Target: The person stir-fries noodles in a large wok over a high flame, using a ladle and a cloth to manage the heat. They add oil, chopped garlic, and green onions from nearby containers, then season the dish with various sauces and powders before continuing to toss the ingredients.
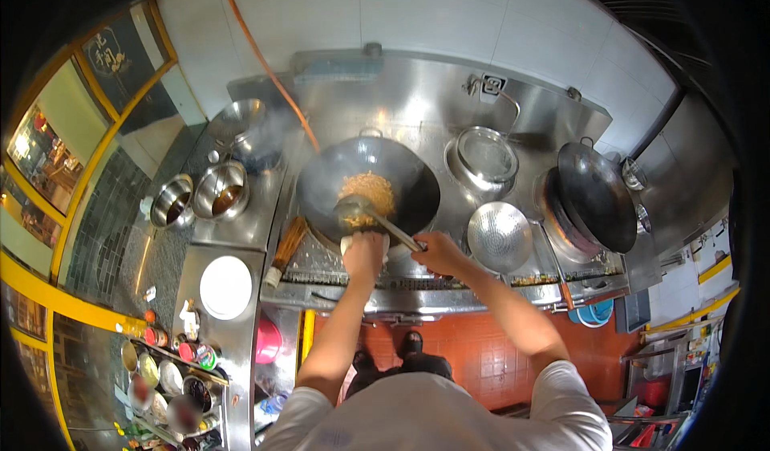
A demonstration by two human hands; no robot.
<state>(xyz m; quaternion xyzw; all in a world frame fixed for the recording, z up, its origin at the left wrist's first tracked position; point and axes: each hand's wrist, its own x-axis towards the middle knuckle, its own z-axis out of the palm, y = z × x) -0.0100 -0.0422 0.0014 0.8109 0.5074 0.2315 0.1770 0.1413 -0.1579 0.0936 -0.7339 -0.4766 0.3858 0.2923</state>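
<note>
A large dark wok sits on the steel range in front of me, with a mass of golden-brown food in its middle and some steam above it. My left hand grips the wok's near edge through a folded pale cloth. In my right hand is the handle of a metal wok ladle. The ladle's bowl rests over the near side of the food and hides part of it. The wok's far loop handle is free.
Right of the wok stand a lidded steel pot, a perforated strainer and a second, tilted wok. A bamboo brush lies to the left. Further left are steel bowls of dark liquid, white plates and a rack of seasoning containers.
</note>
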